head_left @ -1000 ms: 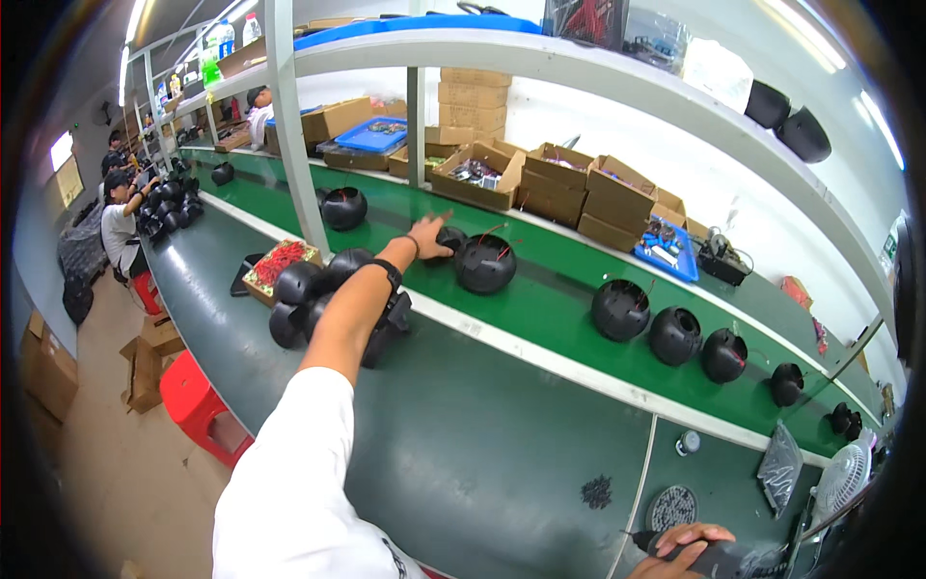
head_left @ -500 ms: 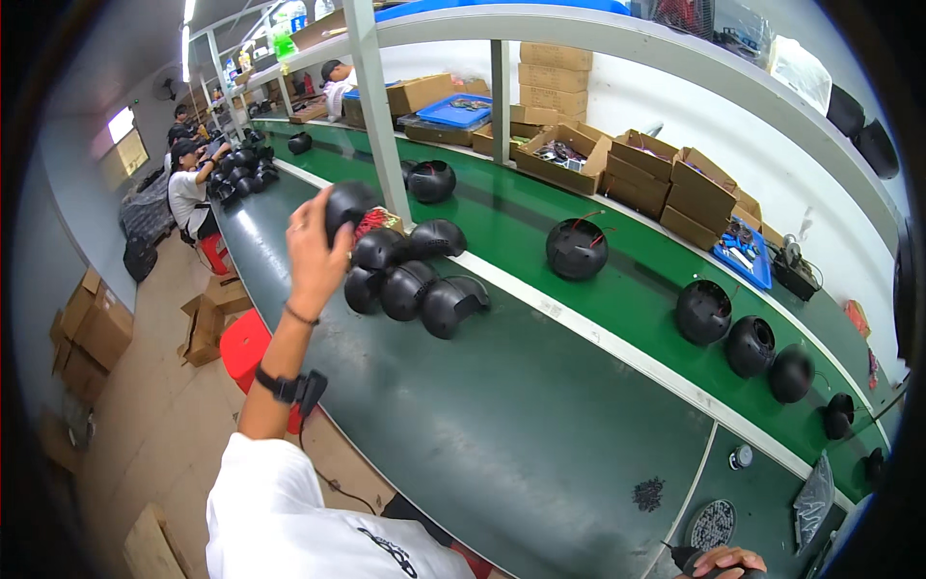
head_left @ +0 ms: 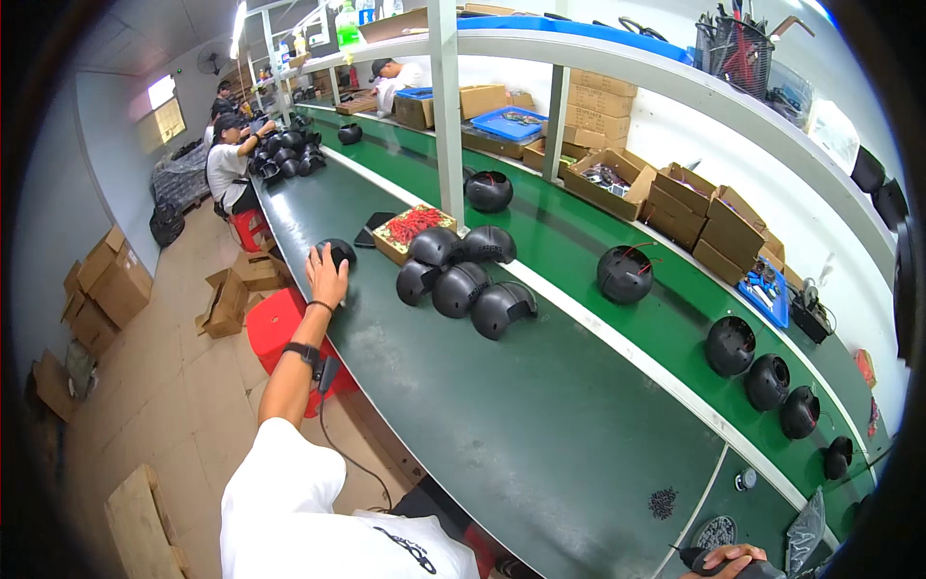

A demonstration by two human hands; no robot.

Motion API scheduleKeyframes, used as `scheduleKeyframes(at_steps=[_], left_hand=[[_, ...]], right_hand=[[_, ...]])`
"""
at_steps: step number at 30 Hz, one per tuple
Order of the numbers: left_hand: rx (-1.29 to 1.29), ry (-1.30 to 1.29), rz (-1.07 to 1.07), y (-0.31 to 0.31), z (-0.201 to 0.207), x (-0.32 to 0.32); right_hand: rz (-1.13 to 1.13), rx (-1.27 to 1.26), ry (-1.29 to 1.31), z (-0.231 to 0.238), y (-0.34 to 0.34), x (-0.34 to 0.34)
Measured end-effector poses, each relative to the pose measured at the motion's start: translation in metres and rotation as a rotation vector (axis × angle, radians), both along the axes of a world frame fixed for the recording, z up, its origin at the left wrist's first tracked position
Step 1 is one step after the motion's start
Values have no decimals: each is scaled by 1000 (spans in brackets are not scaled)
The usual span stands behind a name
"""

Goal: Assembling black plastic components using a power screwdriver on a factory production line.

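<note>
Far out along the left edge of the green worktable, my left hand has its fingers over a rounded black plastic shell, gripping it at the tabletop. To its right lie several black half-round shells in a cluster. Beside them is a box of red pieces, with a flat black piece next to it. At the bottom right, my right hand is closed round a dark electric screwdriver, its thin tip pointing left. Near that tip are a heap of small dark screws and a round dish of screws.
Several black spheres with openings stand on the green conveyor belt. A grey post rises behind the cluster. Red stools stand by the table's left edge. Co-workers sit farther along. A clear bag lies at right.
My left hand has brought the black shell down from above the cluster to the table's left edge. The box of red pieces is now uncovered. My right hand keeps the screwdriver.
</note>
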State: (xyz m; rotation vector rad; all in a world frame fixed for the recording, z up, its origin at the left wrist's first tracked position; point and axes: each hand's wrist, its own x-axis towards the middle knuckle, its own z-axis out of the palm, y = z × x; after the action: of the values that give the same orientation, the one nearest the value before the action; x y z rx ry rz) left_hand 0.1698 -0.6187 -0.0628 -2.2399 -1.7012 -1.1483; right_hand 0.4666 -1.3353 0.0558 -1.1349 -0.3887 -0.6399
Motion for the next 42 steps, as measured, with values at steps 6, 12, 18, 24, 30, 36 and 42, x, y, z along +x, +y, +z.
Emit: scheduleKeyframes(at_steps=[6,12,18,24,30,36,42], left_hand=[[164,-120,-272,-63,24,32],[70,-408,-766,-150,137,141],[-378,-94,-1312,-230,164,309],[11,-57,-1324,-328,120,467],[-40,191,-1572,-498,117,560],[-378,663,-1247,-516,94,656],[-297,506,-1278,-505,89,656]], right_hand=[[12,-12,1,0,3,0],[-43,-48,3,-3,-5,-3],[-158,-56,-4,-11,-5,5],[-116,-51,-129,-13,-18,11],[-502,4,-155,-2,-40,12],[-726,20,-189,-9,-63,17],[-680,16,-246,-7,-59,17]])
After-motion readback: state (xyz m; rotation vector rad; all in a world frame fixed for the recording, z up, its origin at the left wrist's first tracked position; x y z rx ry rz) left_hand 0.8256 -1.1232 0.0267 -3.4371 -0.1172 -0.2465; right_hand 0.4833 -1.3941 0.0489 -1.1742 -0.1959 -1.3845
